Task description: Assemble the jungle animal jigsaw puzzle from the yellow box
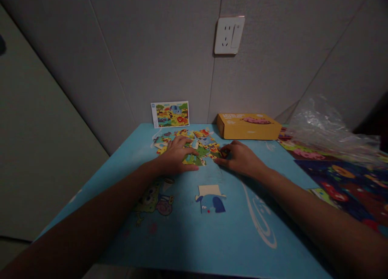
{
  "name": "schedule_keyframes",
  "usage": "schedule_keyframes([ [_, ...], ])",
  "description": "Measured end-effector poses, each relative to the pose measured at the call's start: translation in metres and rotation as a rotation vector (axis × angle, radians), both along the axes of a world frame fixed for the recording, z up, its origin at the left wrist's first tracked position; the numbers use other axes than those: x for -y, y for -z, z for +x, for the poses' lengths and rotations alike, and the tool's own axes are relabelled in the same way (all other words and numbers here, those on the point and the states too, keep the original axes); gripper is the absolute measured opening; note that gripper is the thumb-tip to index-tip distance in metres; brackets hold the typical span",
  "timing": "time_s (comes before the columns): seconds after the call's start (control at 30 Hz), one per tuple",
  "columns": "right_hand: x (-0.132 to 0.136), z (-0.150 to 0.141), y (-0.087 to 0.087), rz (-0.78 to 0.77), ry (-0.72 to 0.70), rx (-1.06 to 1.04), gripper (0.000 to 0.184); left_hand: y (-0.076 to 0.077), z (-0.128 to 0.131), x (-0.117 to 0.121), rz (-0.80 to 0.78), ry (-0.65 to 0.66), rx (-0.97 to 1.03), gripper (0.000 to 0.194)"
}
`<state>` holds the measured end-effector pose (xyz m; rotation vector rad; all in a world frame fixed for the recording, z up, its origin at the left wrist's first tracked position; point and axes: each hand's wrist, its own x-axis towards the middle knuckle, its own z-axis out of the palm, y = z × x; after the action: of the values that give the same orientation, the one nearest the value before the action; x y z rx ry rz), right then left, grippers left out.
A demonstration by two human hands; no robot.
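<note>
Loose jigsaw puzzle pieces (pixel 207 141) in bright colours lie in a heap on the blue table, toward the wall. My left hand (pixel 176 154) rests on the left part of the heap with its fingers spread, covering some pieces. At the heap's right edge, my right hand (pixel 238 158) has its thumb and fingertips curled around a dark, orange-patterned puzzle piece (pixel 223 153), partly hidden by the fingers. Nearer to me, apart from the heap, lie joined pieces showing a blue elephant's head (pixel 211 203), with a cream blank piece touching their top.
A picture card (pixel 171 114) leans on the wall behind the heap. To its right stands a yellow puzzle box (pixel 249 126). Clear plastic wrapping (pixel 324 121) and a dark coloured puzzle sheet (pixel 348 186) lie on the right. A socket (pixel 229 35) is on the wall.
</note>
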<state>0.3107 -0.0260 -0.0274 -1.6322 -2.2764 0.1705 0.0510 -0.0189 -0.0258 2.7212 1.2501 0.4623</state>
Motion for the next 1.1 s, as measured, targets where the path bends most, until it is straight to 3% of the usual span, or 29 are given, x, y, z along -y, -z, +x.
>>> schedule_keyframes([
  [0.23, -0.002, 0.000, -0.003, -0.014, 0.084, 0.004, 0.046, 0.002, 0.000, -0.001, -0.001, 0.001, -0.006, 0.048],
  [0.53, 0.004, 0.007, -0.009, -0.098, 0.339, 0.046, 0.052, -0.001, 0.000, 0.001, 0.005, 0.033, 0.003, 0.044],
  [0.8, -0.008, -0.010, 0.007, 0.162, -0.016, -0.028, 0.052, 0.000, 0.002, 0.000, 0.069, 0.091, 0.063, 0.031],
  [0.9, -0.017, -0.015, 0.013, 0.160, -0.032, -0.024, 0.056, 0.003, 0.002, -0.001, 0.072, 0.140, 0.072, 0.031],
  [1.1, -0.022, -0.014, 0.014, 0.159, -0.016, -0.115, 0.039, 0.003, 0.003, 0.000, 0.054, 0.168, 0.083, 0.034],
])
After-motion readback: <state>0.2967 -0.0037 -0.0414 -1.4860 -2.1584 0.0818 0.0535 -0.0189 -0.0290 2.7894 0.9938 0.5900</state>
